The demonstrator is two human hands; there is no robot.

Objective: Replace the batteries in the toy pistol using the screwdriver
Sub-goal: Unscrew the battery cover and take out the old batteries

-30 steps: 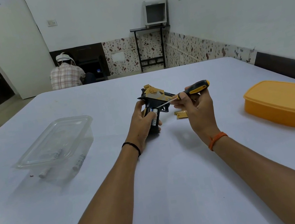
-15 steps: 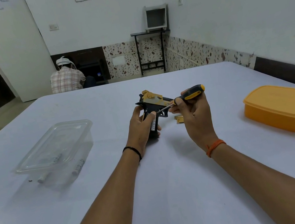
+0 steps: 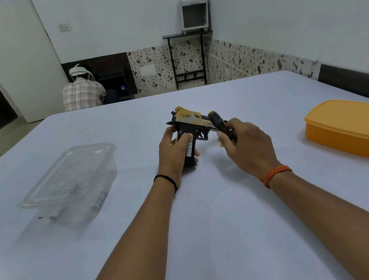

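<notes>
The toy pistol (image 3: 191, 123), black with a yellow slide, stands grip-down on the white table (image 3: 215, 208). My left hand (image 3: 175, 152) grips its handle, where a white battery label shows. My right hand (image 3: 245, 146) holds the screwdriver (image 3: 218, 122) by its black and yellow handle, just right of the pistol; the tip is hidden behind my fingers. A small yellow piece (image 3: 220, 143) lies on the table, mostly hidden by my right hand.
A clear plastic container (image 3: 72, 181) at the left holds loose batteries (image 3: 99, 200). A closed orange box (image 3: 354, 125) sits at the right. A person in a checked shirt (image 3: 82, 92) sits on the floor beyond the table.
My right hand has turned the screwdriver away from the pistol's grip, so its handle now points up and toward me. My left hand keeps its hold on the pistol.
</notes>
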